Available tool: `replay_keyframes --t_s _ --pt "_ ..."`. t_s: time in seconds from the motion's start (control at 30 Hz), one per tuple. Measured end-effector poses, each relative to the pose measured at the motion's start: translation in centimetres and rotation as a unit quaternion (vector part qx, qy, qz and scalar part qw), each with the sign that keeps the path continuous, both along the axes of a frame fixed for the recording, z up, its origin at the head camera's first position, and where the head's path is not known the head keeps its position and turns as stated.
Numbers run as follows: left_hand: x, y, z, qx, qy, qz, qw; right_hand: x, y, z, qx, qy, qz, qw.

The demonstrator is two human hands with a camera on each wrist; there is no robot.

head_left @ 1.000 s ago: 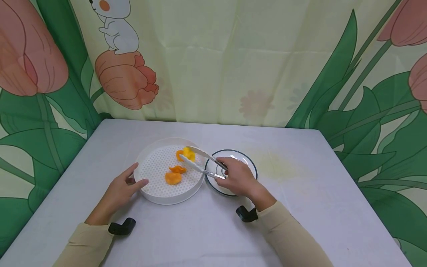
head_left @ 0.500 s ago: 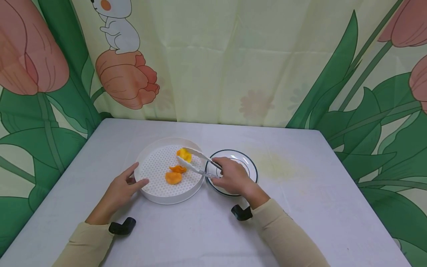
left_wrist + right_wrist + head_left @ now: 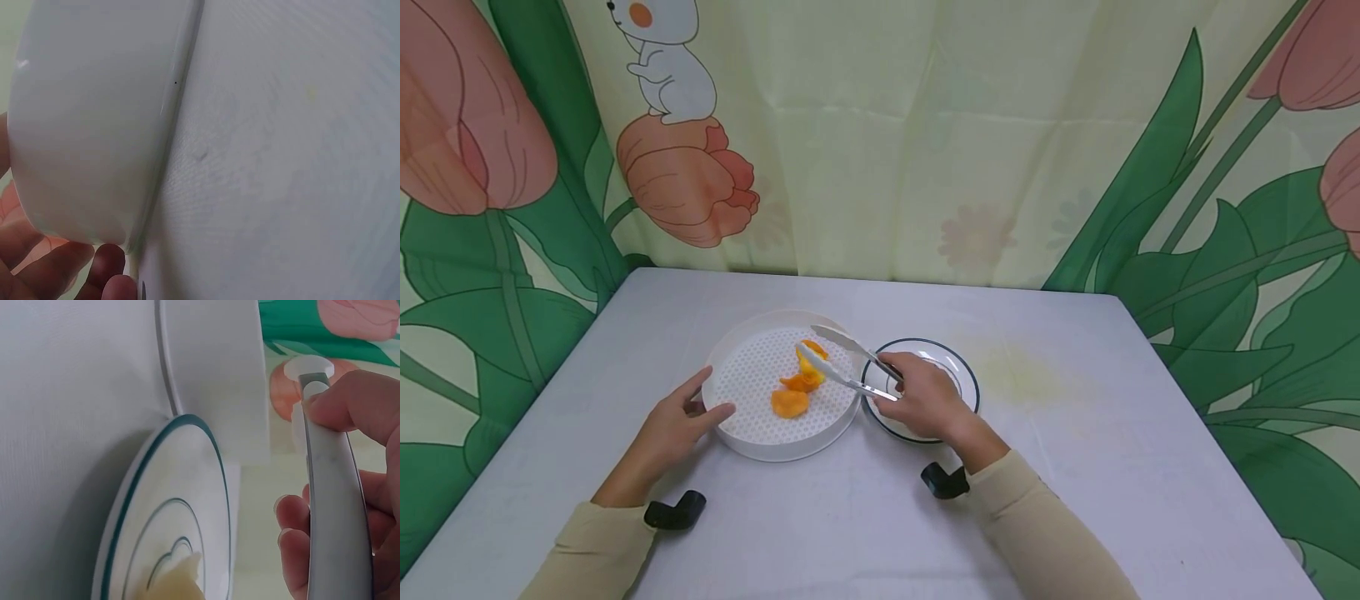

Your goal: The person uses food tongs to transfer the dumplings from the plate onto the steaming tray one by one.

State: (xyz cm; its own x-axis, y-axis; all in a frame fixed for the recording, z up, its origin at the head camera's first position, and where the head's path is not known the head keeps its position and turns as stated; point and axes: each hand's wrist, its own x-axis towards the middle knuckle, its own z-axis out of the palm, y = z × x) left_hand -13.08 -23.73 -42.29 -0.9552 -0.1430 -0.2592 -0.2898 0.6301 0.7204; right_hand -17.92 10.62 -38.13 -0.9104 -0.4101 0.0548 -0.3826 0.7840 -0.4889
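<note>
In the head view, my left hand (image 3: 673,429) holds the near left side of a round white tray (image 3: 741,425) with a perforated bottom, thumb at the rim. My right hand (image 3: 928,396) grips metal tongs with white tips (image 3: 853,384), spread apart over the tray. Below the tips sits a yellow piece (image 3: 805,367) with orange by it, partly covered by the tongs. Close in front of it are a curled orange piece (image 3: 797,382) and a flatter orange slice (image 3: 790,404). The right wrist view shows the thumb pressed on the tongs' handle (image 3: 337,506).
Right beside the tray stands a white plate (image 3: 966,367) with a dark rim line, partly under my right hand. A pale yellow piece (image 3: 178,584) shows on it in the right wrist view. A white cloth (image 3: 1075,467) covers the table, and a printed curtain (image 3: 880,167) hangs behind.
The tongs carried the yellow piece left, then parted and let it go beside the curled orange piece. My left hand and the tray have stayed put.
</note>
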Motion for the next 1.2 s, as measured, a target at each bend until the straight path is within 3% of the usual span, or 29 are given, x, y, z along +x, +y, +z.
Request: replay_keyframes --t_s 0.33,0.73,0.97,1.2 --pt "0.1 0.0 0.1 -0.003 -0.002 0.003 1.0000 0.9 3.2 0.5 -0.017 0.001 -0.016 0.9997" --pt "0.1 0.1 0.1 -0.002 -0.005 0.004 1.0000 2.8 7.6 0.4 0.005 -0.040 -0.063 0.9972" --pt "0.0 0.2 0.1 -0.002 -0.003 0.005 1.0000 3.6 9.8 0.1 0.015 -0.037 -0.070 0.9968" --pt "0.1 0.3 -0.1 -0.003 -0.002 0.009 0.9999 4.3 10.9 -0.2 0.004 -0.065 -0.081 0.9946"
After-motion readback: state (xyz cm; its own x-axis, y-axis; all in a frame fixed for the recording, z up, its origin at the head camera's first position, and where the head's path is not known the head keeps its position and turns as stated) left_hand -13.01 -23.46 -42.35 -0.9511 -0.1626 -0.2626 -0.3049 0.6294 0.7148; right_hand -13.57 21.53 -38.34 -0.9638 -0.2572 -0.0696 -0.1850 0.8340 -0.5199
